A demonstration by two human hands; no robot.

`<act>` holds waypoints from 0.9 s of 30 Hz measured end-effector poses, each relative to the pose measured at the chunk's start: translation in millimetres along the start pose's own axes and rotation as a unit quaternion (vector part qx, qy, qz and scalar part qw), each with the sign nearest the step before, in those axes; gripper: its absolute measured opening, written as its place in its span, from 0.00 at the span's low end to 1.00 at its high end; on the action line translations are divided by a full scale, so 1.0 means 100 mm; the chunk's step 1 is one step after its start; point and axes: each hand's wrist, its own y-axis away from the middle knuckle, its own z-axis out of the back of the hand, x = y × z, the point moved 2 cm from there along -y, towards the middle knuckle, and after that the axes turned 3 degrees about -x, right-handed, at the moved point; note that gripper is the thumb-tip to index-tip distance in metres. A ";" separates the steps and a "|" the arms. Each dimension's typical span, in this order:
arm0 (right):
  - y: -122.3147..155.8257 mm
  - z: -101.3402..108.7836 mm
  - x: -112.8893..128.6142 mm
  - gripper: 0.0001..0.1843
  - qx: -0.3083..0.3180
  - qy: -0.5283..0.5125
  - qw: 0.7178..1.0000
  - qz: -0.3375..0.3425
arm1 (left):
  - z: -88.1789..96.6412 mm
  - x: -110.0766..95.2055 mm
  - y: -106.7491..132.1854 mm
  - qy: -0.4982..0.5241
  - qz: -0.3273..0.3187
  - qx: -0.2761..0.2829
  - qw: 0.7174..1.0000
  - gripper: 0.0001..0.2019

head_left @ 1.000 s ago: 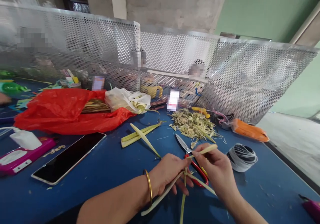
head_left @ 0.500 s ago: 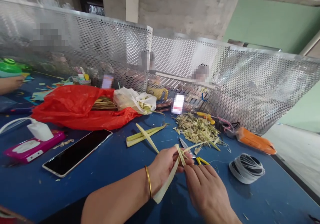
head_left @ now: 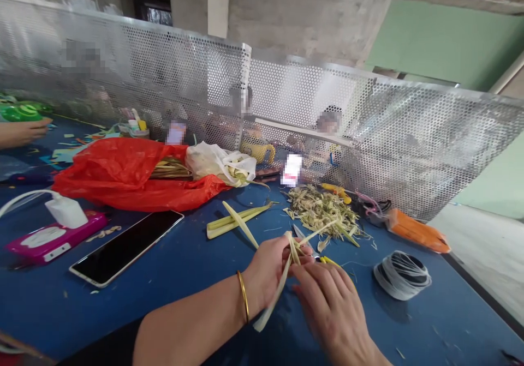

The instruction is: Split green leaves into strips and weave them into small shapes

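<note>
My left hand, with a gold bangle at the wrist, pinches a pale palm leaf strip that loops at the fingertips and hangs down toward me. My right hand is closed on the same strip from the right, thumb against the fold. A thin end of the strip points up and right toward a heap of leaf trimmings. Scissors with yellow and red handles lie on the blue table, partly hidden behind my hands.
A smartphone, a pink case with a white charger, a red plastic bag, a white bag, loose leaf strips, a wire coil, and an orange tool lie around. A perforated metal screen borders the table. Another person's hand rests far left.
My right hand dropped from holding the strip's end up high to closing on the fold beside my left fingers. The strip now loops at my left fingertips. The view shifted slightly.
</note>
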 end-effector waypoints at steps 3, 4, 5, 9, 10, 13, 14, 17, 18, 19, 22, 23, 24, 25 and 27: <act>-0.04 0.02 0.06 0.14 0.028 -0.030 0.998 0.039 | -0.03 0.06 0.05 -0.028 0.007 0.026 0.999 0.12; -0.05 0.02 0.07 0.15 0.029 -0.044 0.998 0.037 | -0.03 0.08 0.06 -0.043 0.000 0.035 0.998 0.12; -0.06 0.03 0.05 0.15 0.024 -0.061 0.998 0.023 | -0.03 0.09 0.07 -0.056 -0.012 0.044 0.997 0.11; -0.03 0.02 -0.15 0.10 -0.040 -0.176 0.961 -0.209 | -0.01 0.09 0.07 -0.091 -0.035 0.042 0.994 0.13; 0.00 -0.01 -0.23 0.09 -0.055 -0.231 0.925 -0.295 | 0.00 0.08 0.07 -0.101 -0.037 0.041 0.993 0.14; 0.07 -0.15 -0.36 0.12 -0.061 -0.433 0.748 -0.499 | 0.01 0.08 0.07 -0.128 -0.041 0.047 0.990 0.16; 0.09 -0.20 -0.38 0.14 -0.053 -0.487 0.686 -0.539 | 0.01 0.08 0.07 -0.133 -0.044 0.044 0.989 0.16; 0.10 -0.28 -0.36 0.19 -0.027 -0.572 0.565 -0.595 | 0.02 0.09 0.06 -0.143 -0.042 0.031 0.988 0.17; 0.10 -0.29 -0.34 0.19 -0.024 -0.582 0.548 -0.601 | 0.02 0.09 0.06 -0.148 -0.041 0.029 0.988 0.16; 0.10 -0.29 -0.33 0.19 -0.023 -0.587 0.540 -0.603 | 0.02 0.08 0.06 -0.153 -0.043 0.029 0.987 0.16; 0.09 -0.26 -0.32 0.17 -0.027 -0.584 0.541 -0.604 | 0.01 0.06 0.07 -0.170 -0.050 0.046 0.983 0.15; 0.09 -0.25 -0.33 0.17 -0.028 -0.578 0.545 -0.607 | 0.01 0.05 0.07 -0.171 -0.049 0.055 0.982 0.15; 0.09 -0.24 -0.33 0.17 -0.030 -0.570 0.549 -0.611 | 0.00 0.04 0.08 -0.170 -0.045 0.067 0.982 0.14; 0.09 -0.23 -0.34 0.17 -0.030 -0.562 0.551 -0.616 | -0.01 0.04 0.08 -0.170 -0.040 0.081 0.981 0.14; 0.09 -0.22 -0.34 0.16 -0.030 -0.552 0.551 -0.626 | -0.01 0.04 0.09 -0.182 -0.042 0.107 0.977 0.12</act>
